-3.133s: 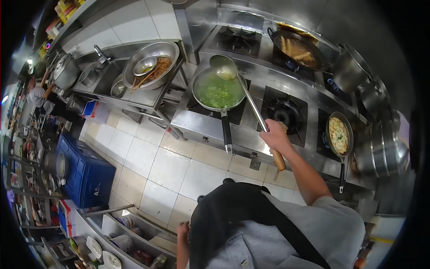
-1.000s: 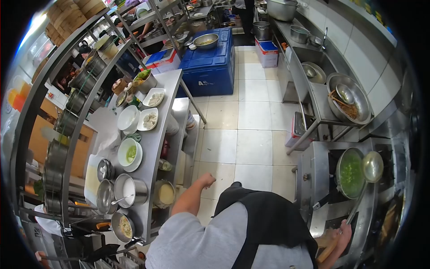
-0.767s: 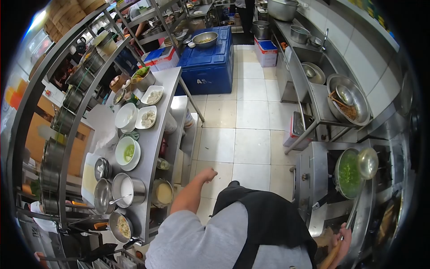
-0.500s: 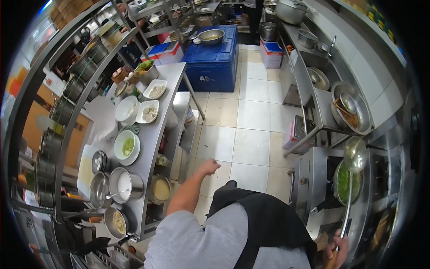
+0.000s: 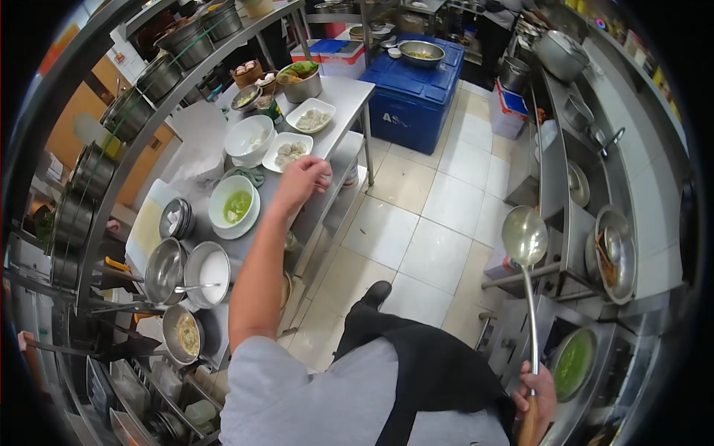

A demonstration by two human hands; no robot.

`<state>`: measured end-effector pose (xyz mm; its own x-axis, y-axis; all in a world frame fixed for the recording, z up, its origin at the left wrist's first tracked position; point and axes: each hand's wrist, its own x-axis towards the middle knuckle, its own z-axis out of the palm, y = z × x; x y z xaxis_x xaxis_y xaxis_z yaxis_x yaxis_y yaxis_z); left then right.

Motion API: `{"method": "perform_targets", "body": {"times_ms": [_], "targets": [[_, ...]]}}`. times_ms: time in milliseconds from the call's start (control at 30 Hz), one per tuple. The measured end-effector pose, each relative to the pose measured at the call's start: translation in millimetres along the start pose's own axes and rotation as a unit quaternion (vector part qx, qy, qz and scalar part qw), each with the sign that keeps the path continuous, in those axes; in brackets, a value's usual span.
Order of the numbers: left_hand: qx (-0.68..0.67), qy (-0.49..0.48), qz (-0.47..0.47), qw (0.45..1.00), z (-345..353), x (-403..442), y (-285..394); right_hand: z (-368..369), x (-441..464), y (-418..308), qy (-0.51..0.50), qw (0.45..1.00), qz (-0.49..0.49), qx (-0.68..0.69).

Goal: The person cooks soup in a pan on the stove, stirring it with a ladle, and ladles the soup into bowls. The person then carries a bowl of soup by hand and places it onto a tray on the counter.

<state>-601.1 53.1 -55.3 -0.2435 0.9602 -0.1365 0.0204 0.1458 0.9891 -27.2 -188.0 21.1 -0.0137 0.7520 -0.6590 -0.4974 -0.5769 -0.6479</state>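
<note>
My left hand (image 5: 302, 181) reaches over the steel prep table, beside a white square dish of pale dumplings (image 5: 288, 152); its fingers are curled, and what they hold, if anything, is hidden. A white bowl of green broth (image 5: 236, 206) stands on a plate to its left. My right hand (image 5: 537, 388) grips the wooden-handled ladle (image 5: 525, 234), its metal bowl raised over the floor between table and stove. Behind that hand, a pan of green soup (image 5: 573, 363) sits on the stove. A second dish of dumplings (image 5: 311, 117) is farther back.
A blue chest (image 5: 413, 104) stands beyond the table's far end. A steel pot of white contents (image 5: 208, 275) and a pan of food (image 5: 182, 334) are at the near left. The sink counter (image 5: 554, 171) runs along the right. A person (image 5: 500, 22) stands at the back.
My left hand has moved from over the floor to above the table's edge near the dumplings. The ladle has swung left, away from the soup pan, and the view has shifted.
</note>
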Motion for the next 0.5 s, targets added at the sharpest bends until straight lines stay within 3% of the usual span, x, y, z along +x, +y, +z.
{"method": "perform_targets", "body": {"times_ms": [167, 300, 367, 500], "targets": [[-0.004, 0.09, 0.047, 0.995, -72.5, 64.7, 25.4, 60.0, 72.2, -11.9, -0.012, 0.997, 0.059, -0.051], [-0.005, 0.134, 0.043, 0.99, -130.9, 113.6, 37.9, 111.2, 127.3, -22.4, 0.035, 0.991, 0.093, -0.089], [0.022, 0.188, 0.083, 0.978, -163.1, 141.3, 37.8, 133.9, 156.5, -22.8, 0.044, 0.991, 0.094, -0.083], [0.047, 0.247, 0.057, 0.966, -227.7, 185.9, 37.4, 181.0, 209.5, -23.1, 0.081, 0.991, 0.09, -0.063]]}}
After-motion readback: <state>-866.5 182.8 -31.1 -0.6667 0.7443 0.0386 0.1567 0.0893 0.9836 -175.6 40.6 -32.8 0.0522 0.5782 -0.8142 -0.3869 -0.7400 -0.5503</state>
